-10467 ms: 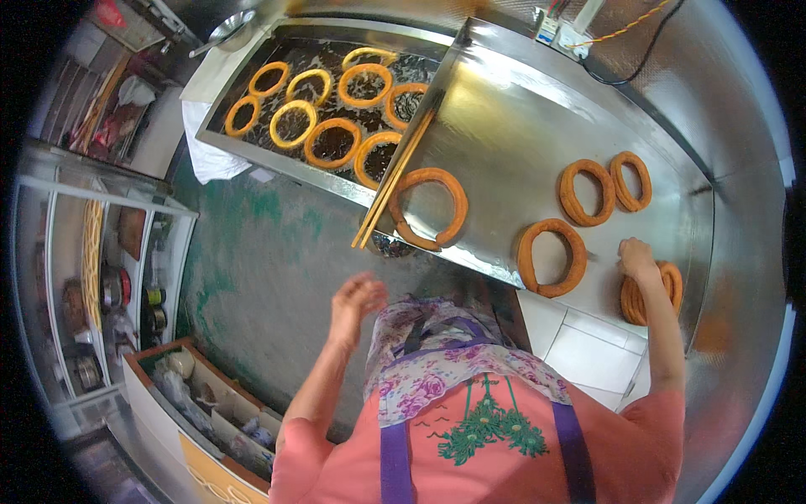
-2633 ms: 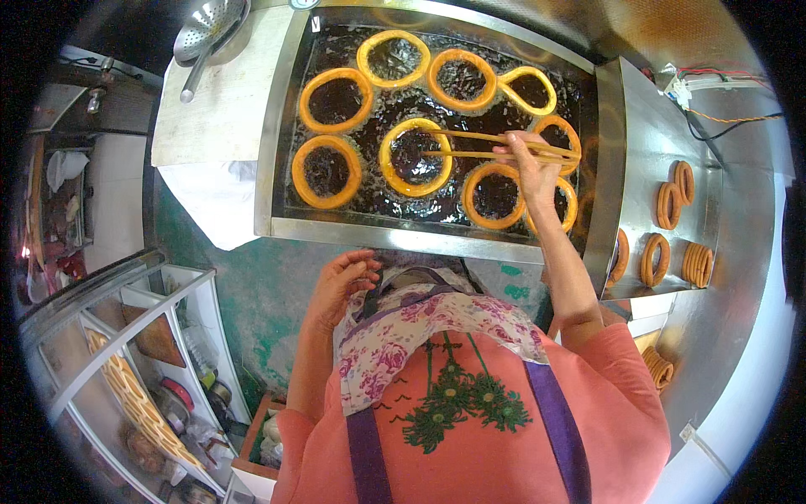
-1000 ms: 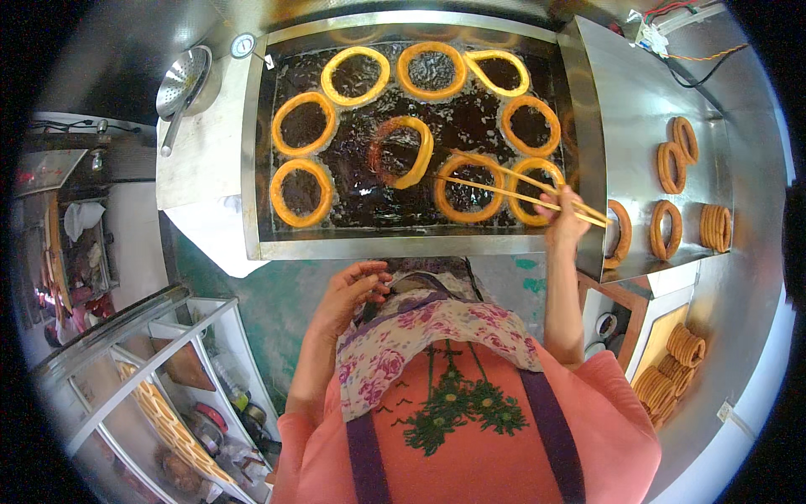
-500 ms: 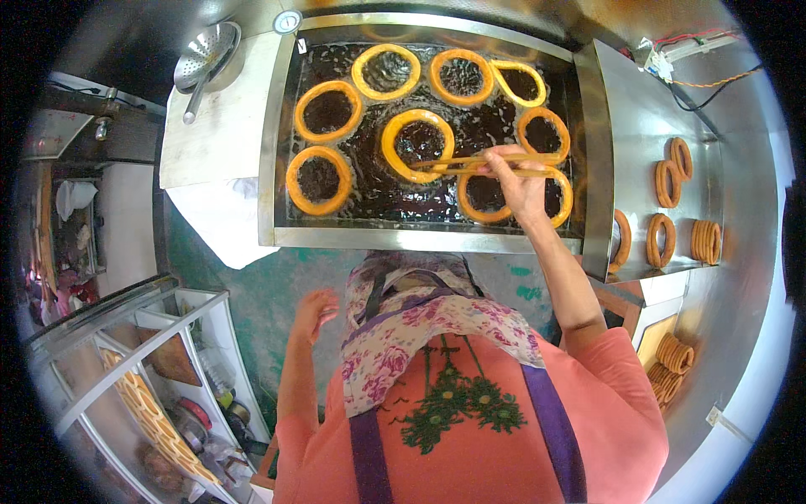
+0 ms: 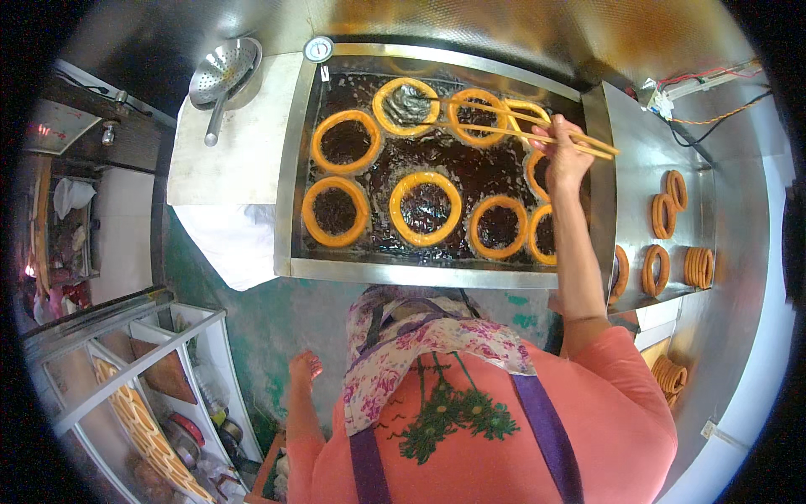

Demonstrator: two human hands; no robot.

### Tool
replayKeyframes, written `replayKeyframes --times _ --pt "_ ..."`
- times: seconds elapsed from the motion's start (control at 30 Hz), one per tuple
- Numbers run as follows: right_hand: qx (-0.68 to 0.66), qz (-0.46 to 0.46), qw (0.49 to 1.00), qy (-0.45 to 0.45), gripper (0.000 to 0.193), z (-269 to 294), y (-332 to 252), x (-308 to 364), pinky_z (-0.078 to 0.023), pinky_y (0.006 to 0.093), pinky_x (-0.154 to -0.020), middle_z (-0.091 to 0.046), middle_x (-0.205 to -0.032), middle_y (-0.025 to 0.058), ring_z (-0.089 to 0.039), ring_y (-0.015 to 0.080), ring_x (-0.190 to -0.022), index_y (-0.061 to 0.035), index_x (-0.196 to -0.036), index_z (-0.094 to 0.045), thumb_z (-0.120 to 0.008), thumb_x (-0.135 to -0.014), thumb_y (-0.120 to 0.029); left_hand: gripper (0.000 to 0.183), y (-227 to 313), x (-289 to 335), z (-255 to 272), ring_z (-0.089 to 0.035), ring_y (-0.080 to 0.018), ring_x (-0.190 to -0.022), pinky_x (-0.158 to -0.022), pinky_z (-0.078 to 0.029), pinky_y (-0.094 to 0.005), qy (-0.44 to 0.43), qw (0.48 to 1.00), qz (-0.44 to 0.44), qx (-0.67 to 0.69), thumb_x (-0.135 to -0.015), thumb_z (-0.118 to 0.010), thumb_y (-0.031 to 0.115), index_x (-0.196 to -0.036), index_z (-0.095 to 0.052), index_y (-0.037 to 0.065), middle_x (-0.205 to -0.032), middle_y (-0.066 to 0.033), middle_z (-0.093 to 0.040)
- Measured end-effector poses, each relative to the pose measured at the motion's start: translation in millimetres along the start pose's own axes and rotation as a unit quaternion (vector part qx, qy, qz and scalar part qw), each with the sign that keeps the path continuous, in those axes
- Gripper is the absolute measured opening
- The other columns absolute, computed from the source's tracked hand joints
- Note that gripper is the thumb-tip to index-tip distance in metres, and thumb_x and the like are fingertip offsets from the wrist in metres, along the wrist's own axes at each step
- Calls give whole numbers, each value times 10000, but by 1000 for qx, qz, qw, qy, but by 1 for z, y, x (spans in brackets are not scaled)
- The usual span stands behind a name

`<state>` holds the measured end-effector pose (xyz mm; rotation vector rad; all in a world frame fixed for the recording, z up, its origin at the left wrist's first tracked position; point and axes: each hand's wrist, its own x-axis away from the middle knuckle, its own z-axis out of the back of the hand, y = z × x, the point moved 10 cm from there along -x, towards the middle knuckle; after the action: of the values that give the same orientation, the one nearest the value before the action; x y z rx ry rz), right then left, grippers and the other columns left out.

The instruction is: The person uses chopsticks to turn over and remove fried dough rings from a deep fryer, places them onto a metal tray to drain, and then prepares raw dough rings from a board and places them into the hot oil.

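My right hand (image 5: 562,155) is closed around a pair of long wooden chopsticks (image 5: 522,133) and reaches over a metal frying vat (image 5: 420,275) of dark oil. The chopstick tips are at a pale yellow dough ring (image 5: 379,102) at the back, near its right side. A golden dough ring (image 5: 397,208) floats in the front middle. Several more golden rings float around it; a pale, drop-shaped dough loop (image 5: 527,107) lies at the back right, partly behind the chopsticks. My left hand (image 5: 305,367) hangs beside my apron, empty, its fingers loosely bent.
A perforated metal strainer (image 5: 225,74) rests on the white counter left of the vat, with a dial thermometer (image 5: 319,49) at the vat's corner. Browned rings (image 5: 656,270) stand on a metal tray to the right. Pale dough strips (image 5: 138,420) lie in a case at lower left.
My right hand has moved the chopsticks from the middle ring to the back ring. The middle ring now floats nearer the front. My left hand has dropped lower, and the view has shifted.
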<state>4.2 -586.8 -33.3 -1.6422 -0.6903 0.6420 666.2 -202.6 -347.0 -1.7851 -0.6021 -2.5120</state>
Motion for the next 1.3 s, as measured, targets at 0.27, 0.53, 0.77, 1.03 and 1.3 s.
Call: replayKeyframes --times 0.27,0.53,0.77,1.03,1.3 --pt "-65 -82 989 108 185 -28 142 -13 -576 324 -464 -625 -810 156 -657 242 -660 38 -923 -550 -602 -856 -127 325 9 -5 -41 -583 -198 -610 -505 -502 -315 -77 995 -2 65 -791 -543 45 -1111 -537 -14 -815 -106 -589" --pt "-139 -208 958 138 234 -16 224 -21 -593 351 -538 -625 -824 151 -654 239 -736 42 -965 -558 -601 -862 -164 324 48 15 -41 -609 -213 -670 -536 -517 -310 -39 998 -52 -3 -802 -568 83 -1107 -540 -26 -835 -116 -605" --pt "-248 -230 935 110 226 34 218 -8 -584 335 -580 -631 -812 96 -643 186 -729 -21 -994 -567 -591 -875 -212 320 48 30 -51 -601 -196 -659 -560 -520 -311 -52 997 -48 -15 -812 -547 93 -1110 -548 -25 -839 -113 -608" --pt "-130 -190 967 106 263 106 165 19 -595 298 -522 -624 -807 145 -654 203 -691 19 -973 -559 -625 -848 -202 317 36 0 -94 -602 -195 -666 -560 -518 -300 -109 991 -72 -36 -823 -537 115 -1115 -553 -9 -856 -101 -607" --pt "14 -41 998 48 178 127 29 17 -577 287 -519 -634 -786 168 -659 209 -645 36 -904 -576 -606 -856 -133 309 32 16 -101 -611 -206 -670 -561 -523 -310 -91 993 -62 -47 -815 -551 112 -1096 -559 -15 -828 -103 -613"
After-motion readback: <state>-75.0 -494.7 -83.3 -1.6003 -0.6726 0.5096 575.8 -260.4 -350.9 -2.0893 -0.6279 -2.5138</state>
